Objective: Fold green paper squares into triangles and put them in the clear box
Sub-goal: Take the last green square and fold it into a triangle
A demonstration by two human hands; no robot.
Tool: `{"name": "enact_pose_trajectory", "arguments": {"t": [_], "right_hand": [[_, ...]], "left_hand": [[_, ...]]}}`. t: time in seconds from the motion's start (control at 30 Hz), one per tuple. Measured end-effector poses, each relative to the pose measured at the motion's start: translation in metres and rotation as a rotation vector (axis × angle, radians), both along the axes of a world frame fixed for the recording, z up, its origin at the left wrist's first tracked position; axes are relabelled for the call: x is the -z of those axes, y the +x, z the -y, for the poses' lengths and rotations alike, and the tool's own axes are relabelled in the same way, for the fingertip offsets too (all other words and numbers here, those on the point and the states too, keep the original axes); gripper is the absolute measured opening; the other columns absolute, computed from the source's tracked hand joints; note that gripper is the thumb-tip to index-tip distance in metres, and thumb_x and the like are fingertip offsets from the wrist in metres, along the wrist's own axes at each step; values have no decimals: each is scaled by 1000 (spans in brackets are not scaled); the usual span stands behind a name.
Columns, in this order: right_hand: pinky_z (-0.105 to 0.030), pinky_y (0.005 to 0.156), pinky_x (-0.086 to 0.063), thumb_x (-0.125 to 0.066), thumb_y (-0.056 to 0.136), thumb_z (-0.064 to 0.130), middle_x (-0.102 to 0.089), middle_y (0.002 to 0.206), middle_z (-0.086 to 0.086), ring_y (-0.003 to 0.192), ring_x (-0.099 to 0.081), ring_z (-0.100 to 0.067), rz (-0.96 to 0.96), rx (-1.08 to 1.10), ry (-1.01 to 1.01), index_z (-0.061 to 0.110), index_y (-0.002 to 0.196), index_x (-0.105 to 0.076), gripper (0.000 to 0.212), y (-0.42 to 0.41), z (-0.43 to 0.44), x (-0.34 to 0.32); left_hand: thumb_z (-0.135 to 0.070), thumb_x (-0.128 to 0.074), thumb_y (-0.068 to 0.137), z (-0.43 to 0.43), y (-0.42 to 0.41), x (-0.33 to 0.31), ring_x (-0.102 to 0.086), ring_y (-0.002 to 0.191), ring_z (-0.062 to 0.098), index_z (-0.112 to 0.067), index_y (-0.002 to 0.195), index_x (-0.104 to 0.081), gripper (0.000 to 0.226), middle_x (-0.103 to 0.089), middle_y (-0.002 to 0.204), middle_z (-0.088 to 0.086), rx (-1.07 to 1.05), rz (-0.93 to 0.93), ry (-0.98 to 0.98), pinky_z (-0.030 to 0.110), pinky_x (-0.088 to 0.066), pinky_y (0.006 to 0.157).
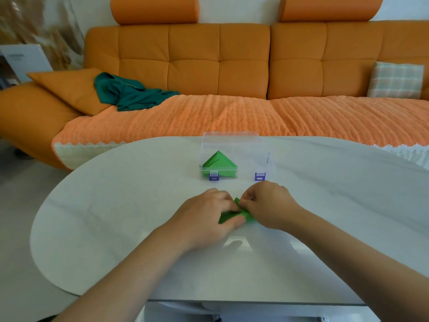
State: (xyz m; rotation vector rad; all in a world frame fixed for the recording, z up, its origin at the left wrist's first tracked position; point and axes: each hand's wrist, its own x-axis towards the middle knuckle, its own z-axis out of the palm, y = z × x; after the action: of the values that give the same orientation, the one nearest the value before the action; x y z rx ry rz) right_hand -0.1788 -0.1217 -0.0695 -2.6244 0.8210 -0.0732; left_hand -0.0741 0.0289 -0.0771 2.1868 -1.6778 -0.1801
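While both hands meet over the middle of the pale, rounded white surface (pixel 116 217), a small square of green paper (pixel 249 217) lies flat under them, mostly hidden, with one corner (pixel 236 201) lifted between the fingers. The left hand (pixel 209 214) lies on the sheet's left part, fingers bent over it and the thumb laid along its near edge, pressing it down. The right hand (pixel 267 203) has its fingers curled, the fingertips pinching the raised corner of the same sheet. Just beyond the hands stands a clear plastic box (pixel 255 156) with its lid up at the back and two purple latches, one (pixel 213 177) at the left and one (pixel 260 176) at the right of its front wall. Inside its left part rests a stack of folded green paper triangles (pixel 219 163), points upward in the view; the right part shows only clear plastic. Behind the surface runs an orange sofa (pixel 220 66) with a ribbed orange throw (pixel 232 117) on the seat, a crumpled dark green cloth (pixel 130 94) at the left, and a plaid cushion (pixel 395 80) at the right.
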Motion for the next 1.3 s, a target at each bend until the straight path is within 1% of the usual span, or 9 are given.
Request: {"name": "enact_pose_trajectory", "arguments": {"t": [0.27,0.4,0.47,0.57,0.7,0.9,1.0,1.17,1.3], "right_hand": [[-34,89,-37,-49,87,46,-70,82,10,81,-61,-11,19,-19,-304,31,86,-69,26,0,-5,2],[-31,88,-36,-54,85,56,-68,92,13,87,-61,-8,60,-105,-330,39,104,-64,27,-7,1,-5],[-29,83,-37,-53,91,41,-64,100,13,90,-60,-9,81,-234,-332,41,114,-65,26,-13,4,-5],[-30,76,-34,-45,91,16,-60,107,9,96,-58,-17,-1,-362,-353,41,122,-66,46,-20,4,-4],[-30,71,-28,-45,89,10,-57,109,6,98,-55,-21,-25,-365,-345,41,126,-63,52,-23,0,-2],[-32,70,-28,-43,89,13,-56,108,6,94,-52,-23,-25,-332,-357,41,126,-63,50,-26,-3,1],[-33,71,-30,-36,91,25,-56,103,6,92,-49,-20,11,-311,-340,41,119,-66,45,-27,-4,3],[-32,74,-34,-45,89,43,-57,97,7,90,-52,-19,65,-272,-363,38,109,-71,34,-30,-8,4],[-33,78,-35,-46,89,48,-57,99,7,92,-52,-19,38,-261,-395,39,112,-70,35,-33,-11,4]], "left_hand": [[-69,-31,81,-1,-3,1,-44,102,1,-33,112,-67,60,-57,110,-19,18,43,13,28,-46,84],[-65,-34,83,-2,-4,2,-46,103,2,-32,115,-67,56,-57,112,-19,29,81,4,29,-47,84],[-61,-38,85,-3,-5,1,-46,103,2,-33,117,-66,51,-57,112,-19,39,98,4,28,-47,84],[-62,-37,84,-6,-6,2,-46,103,4,-34,121,-64,54,-57,112,-18,48,118,7,29,-46,85],[-68,-32,85,-9,-10,3,-43,112,6,-36,136,-53,63,-51,122,-17,78,204,62,28,-42,90],[-70,-25,90,-23,-23,2,-38,122,14,-28,143,-45,70,-47,132,-7,128,372,76,31,-35,101],[-69,-25,93,-27,-31,5,-35,128,16,-21,143,-46,72,-45,139,-6,150,424,57,32,-29,109],[-66,-28,94,-31,-40,7,-32,137,14,-19,145,-43,71,-42,147,-5,160,375,30,30,-27,116],[-62,-32,95,-35,-45,8,-34,131,10,-21,145,-41,65,-41,145,-7,126,291,29,27,-37,108]]}}
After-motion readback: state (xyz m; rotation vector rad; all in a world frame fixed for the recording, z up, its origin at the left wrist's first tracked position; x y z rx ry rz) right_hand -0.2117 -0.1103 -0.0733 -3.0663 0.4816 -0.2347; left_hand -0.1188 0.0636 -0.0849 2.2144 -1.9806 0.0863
